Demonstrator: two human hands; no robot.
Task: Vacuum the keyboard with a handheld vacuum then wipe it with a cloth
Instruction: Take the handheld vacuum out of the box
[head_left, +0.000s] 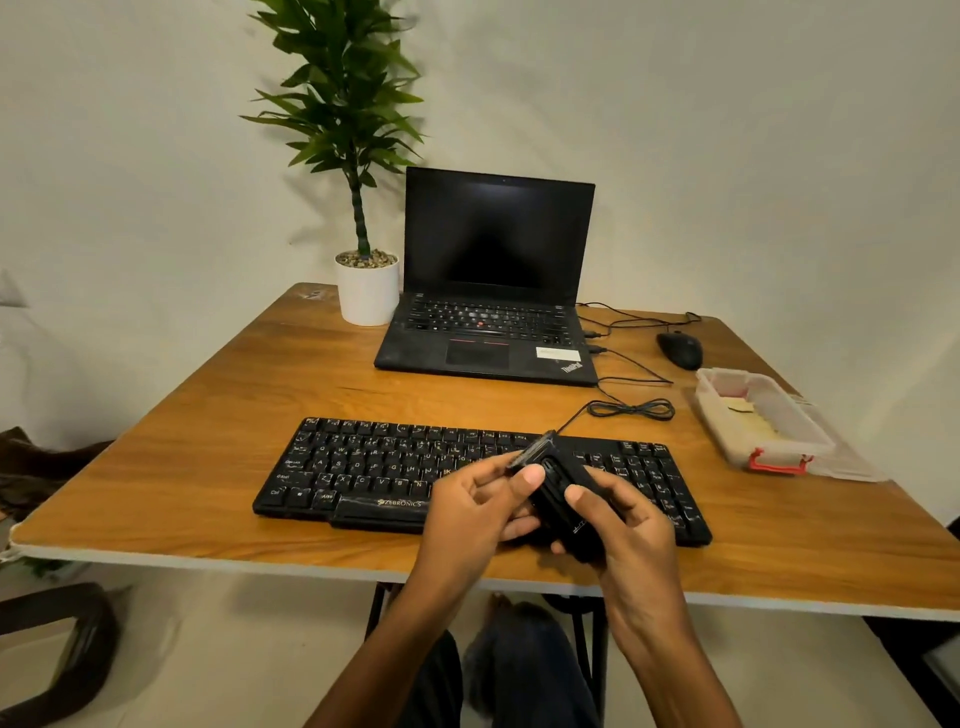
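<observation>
The wooden tabletop has its widest bare stretch on the left, from the near-left corner up to the white plant pot at the far edge. A second free band runs across the middle, between the keyboard and the open laptop behind it. The right side is more crowded. A mouse lies toward the far-right corner, a clear plastic container with red clips sits along the right edge, and a looped cable lies just behind the keyboard's right half. The keyboard lies parallel to the near edge and close to it, leaving only a narrow strip of wood in front.

The small black handheld vacuum is held up over the right-centre of the keyboard, near the near edge, between both hands. The left hand grips it from the left, with its thumb pressed on the upper face near the front end and its fingers curled beneath. The right hand wraps the rear part of the body, thumb on top and fingers curled round the right side.

The vacuum's long axis runs on a diagonal, with its rear end toward the near-right corner and its flat front end toward the far-left corner. That front end is tilted upward, above the key rows. Whether it touches the keys cannot be told.
</observation>
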